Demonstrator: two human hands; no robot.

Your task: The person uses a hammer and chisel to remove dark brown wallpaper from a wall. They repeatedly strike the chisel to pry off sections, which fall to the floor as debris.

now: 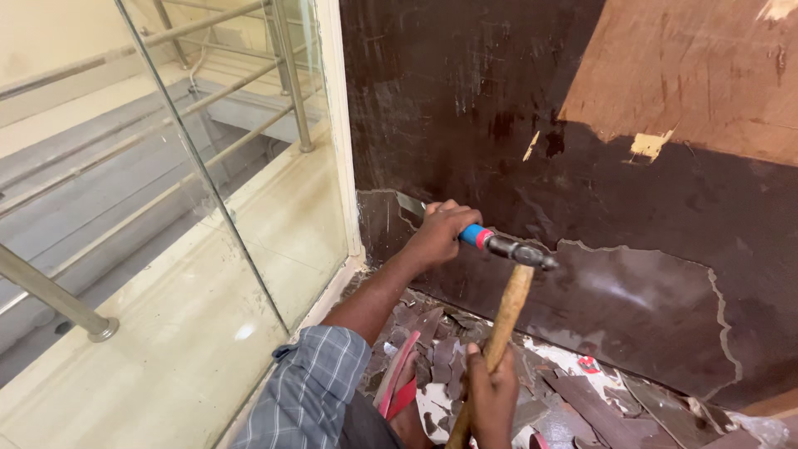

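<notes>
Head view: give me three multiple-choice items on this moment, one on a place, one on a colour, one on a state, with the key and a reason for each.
1. Where do the broken brown pieces lie?
A. on the floor below the wall
B. on the stair railing
C. on a shelf

2. What colour is the chisel grip next to the left hand?
A. green
B. blue with a red band
C. yellow

3. How is the hammer held?
A. lying on the floor
B. hooked on the railing
C. gripped low on its wooden handle by the right hand, head at the chisel's end

Key: 1 A, the shards are heaped at the foot of the dark wall. 2 B, blue and red show past the fist. 3 C, the fist wraps the handle's lower part.
</notes>
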